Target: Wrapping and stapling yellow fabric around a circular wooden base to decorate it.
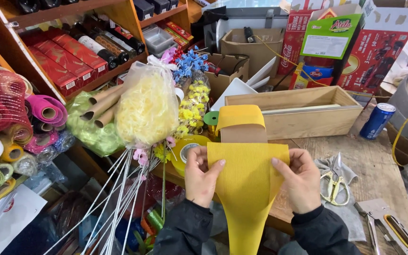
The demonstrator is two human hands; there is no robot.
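Looks like a little gift-wrapping or florist shop, honestly. Wooden shelves (48,19) stacked with red gift boxes (60,61) and bottles (102,45), rolls of coloured mesh ribbon (20,123) piled at the side, fake flowers on wire stems (192,80), bags of yellow shredded filler (147,106), cardboard cartons (369,52) at the back, plus scissors (335,185) lying on a scuffed wooden worktop (374,160).

Left hand (203,177) and right hand (298,177) raised side by side, fingers pinched shut, dark sleeves at wrists.
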